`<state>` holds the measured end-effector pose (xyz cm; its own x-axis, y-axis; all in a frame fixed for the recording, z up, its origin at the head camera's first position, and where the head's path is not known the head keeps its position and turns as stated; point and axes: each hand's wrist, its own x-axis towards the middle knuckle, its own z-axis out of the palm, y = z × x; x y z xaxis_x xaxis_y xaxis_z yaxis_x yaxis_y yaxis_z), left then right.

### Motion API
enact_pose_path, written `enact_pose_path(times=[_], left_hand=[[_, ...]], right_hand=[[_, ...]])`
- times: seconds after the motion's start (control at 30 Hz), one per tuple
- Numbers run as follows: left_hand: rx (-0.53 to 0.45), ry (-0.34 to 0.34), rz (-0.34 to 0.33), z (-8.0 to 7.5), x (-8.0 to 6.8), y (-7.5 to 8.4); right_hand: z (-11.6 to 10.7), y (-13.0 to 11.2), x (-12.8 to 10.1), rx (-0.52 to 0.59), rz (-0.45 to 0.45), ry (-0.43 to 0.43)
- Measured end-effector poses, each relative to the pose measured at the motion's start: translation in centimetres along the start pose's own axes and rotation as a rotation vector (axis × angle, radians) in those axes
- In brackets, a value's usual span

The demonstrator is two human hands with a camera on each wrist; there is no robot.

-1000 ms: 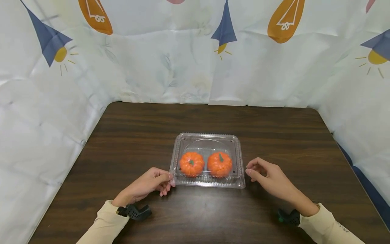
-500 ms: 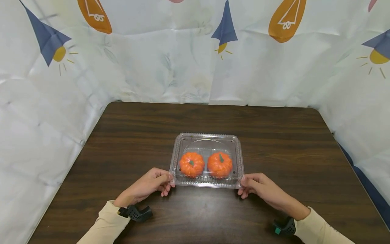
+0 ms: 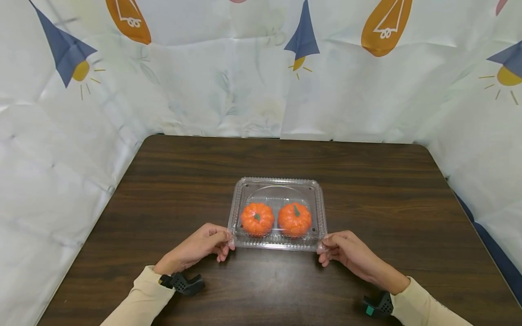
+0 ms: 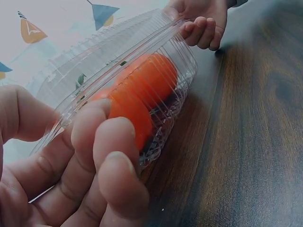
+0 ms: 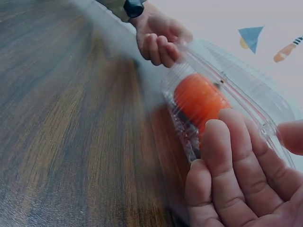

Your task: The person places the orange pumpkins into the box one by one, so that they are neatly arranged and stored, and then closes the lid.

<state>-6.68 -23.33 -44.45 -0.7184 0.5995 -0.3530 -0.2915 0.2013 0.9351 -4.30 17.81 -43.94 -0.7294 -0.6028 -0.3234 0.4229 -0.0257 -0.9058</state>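
A clear plastic clamshell box [image 3: 278, 213] sits at the middle of the dark wooden bench [image 3: 367, 181], lid shut, with two orange toy pumpkins side by side inside: the left pumpkin [image 3: 257, 218] and the right pumpkin [image 3: 294, 219], each with a small green stem.

The left hand [image 3: 200, 246] is at the box's 8 o'clock corner; its fingers [image 4: 102, 142] curl under the rim while the thumb lies above, pinching that corner. The right hand [image 3: 346, 253] is at the 4 o'clock corner, its fingers [image 5: 227, 156] curled under the box's edge and the thumb over the lid rim, pinching it likewise.

Cream sleeves [image 3: 138, 301] cover both forearms, each with a black wrist-worn camera [image 3: 181, 283]. A white cloth printed with blue and orange shapes [image 3: 302, 36] hangs from 9 through 12 to 3 o'clock around the bench.
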Motion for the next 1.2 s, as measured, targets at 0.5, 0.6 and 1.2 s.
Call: enact_pose_path(times=[0.5,0.6,1.2], left_hand=[[-0.004,-0.001,0.003,-0.15,-0.01,0.34],[-0.007,-0.005,0.004,-0.20,-0.03,0.37],[-0.010,-0.030,-0.002,-0.28,-0.17,0.42]], right_hand=[[-0.27,0.31,0.12,0.015,-0.068,-0.045],[-0.38,0.32,0.12,0.003,-0.101,-0.068],[-0.47,0.43,-0.01,0.014,-0.108,-0.100]])
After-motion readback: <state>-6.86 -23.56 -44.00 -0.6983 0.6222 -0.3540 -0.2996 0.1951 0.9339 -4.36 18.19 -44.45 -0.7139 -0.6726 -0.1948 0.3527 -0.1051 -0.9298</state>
